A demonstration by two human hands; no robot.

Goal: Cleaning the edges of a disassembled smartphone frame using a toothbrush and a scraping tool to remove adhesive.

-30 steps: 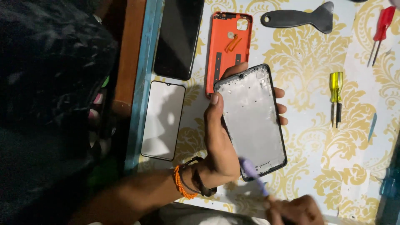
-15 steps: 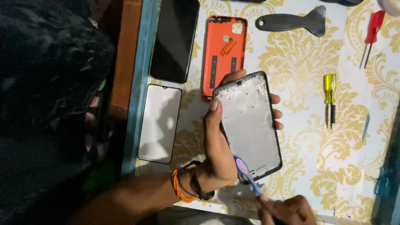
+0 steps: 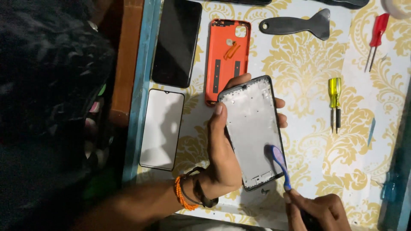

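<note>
The right hand (image 3: 314,211), at the near edge of the view, is clenched around the handle of a blue brush (image 3: 279,164), whose head rests on the lower right part of a phone middle frame (image 3: 252,132). The left hand (image 3: 224,158), with an orange thread band and dark bands at the wrist, grasps this frame from below and the left: the thumb lies along its left edge, and fingertips show past its right and far edges. The frame is held just above the table (image 3: 385,128), inner side up, grey with a dark rim. The step in hand appears to be brushing the inside of the frame, with the near right corner under the bristles. A further stroke would call for a steady left-hand grip and light pressure, so that the brush clears the recesses without the frame slipping. A small dark speck, perhaps a screw, lies on the patterned cloth just near of the frame. Left of the frame lies a white screen glass (image 3: 162,128). Right of it lie a yellow-handled screwdriver (image 3: 334,100) and, farther right, a thin blue pick (image 3: 371,131). Beyond the frame, touching or just behind its far left corner, lies an orange back cover (image 3: 224,53), inner side up. Left of that lies a black display panel (image 3: 176,42). At the far side lie a black plastic scraper (image 3: 297,25) and a red-handled screwdriver (image 3: 376,36).
</note>
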